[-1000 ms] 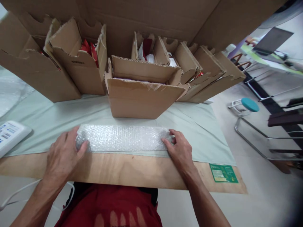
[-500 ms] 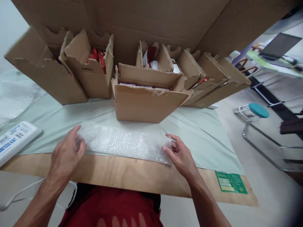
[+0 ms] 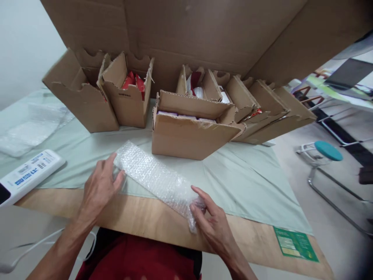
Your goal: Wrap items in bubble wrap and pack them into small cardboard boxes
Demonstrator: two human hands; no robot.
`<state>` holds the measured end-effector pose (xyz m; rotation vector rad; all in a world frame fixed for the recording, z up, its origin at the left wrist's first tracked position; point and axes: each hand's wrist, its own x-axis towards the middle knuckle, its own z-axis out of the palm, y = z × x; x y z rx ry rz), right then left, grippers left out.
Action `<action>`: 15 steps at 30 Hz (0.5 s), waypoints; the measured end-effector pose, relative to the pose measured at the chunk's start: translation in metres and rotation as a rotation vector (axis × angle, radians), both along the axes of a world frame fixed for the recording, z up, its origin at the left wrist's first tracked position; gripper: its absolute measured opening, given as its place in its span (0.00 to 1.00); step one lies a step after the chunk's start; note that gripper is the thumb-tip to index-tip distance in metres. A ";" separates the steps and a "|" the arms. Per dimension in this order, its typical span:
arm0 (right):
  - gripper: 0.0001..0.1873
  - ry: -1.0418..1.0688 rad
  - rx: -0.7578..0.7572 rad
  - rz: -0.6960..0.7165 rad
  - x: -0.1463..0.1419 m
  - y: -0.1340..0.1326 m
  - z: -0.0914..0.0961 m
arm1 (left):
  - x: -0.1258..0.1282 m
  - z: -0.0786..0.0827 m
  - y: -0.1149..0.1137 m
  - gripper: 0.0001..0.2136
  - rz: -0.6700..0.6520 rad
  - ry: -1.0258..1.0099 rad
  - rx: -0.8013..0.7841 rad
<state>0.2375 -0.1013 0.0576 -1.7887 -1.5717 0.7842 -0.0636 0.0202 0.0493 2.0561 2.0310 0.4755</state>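
A long bundle wrapped in clear bubble wrap (image 3: 154, 179) lies slantwise on the pale green cloth (image 3: 233, 179) near the front edge of the wooden table (image 3: 140, 217). My left hand (image 3: 100, 186) grips its far left end, fingers curled round it. My right hand (image 3: 208, 219) pinches its near right end, which reaches over the bare wood. What is inside the wrap cannot be made out.
Several open cardboard boxes (image 3: 189, 128) with red and white packets stand in a row behind, under a large cardboard sheet (image 3: 204, 31). A white device (image 3: 26, 175) lies at the left, more bubble wrap (image 3: 26, 132) beyond it. A teal stool (image 3: 328, 151) stands on the floor at right.
Both hands have turned the wrapped bundle from lying crosswise to slanting: its right end came toward me, its left end went away. The view has shifted left.
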 end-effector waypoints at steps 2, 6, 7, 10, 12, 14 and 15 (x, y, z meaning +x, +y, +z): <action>0.24 -0.030 0.040 -0.004 0.006 0.002 0.005 | -0.003 0.000 -0.008 0.26 -0.006 -0.007 -0.116; 0.21 -0.048 0.111 0.058 0.007 0.007 0.012 | 0.003 0.000 -0.009 0.21 -0.053 -0.042 -0.207; 0.21 -0.044 0.116 0.067 0.006 0.008 0.013 | 0.006 0.000 -0.006 0.21 -0.060 -0.043 -0.216; 0.19 -0.030 0.118 0.078 0.005 0.010 0.015 | 0.012 -0.001 0.001 0.20 -0.069 -0.069 -0.205; 0.17 -0.031 0.121 0.078 0.007 0.010 0.017 | 0.014 -0.002 0.005 0.18 -0.068 -0.108 -0.186; 0.15 -0.034 0.134 0.066 0.011 0.009 0.021 | 0.015 -0.001 0.007 0.17 -0.077 -0.158 -0.207; 0.14 -0.032 0.146 0.054 0.013 0.007 0.023 | 0.015 0.000 0.007 0.17 -0.088 -0.195 -0.241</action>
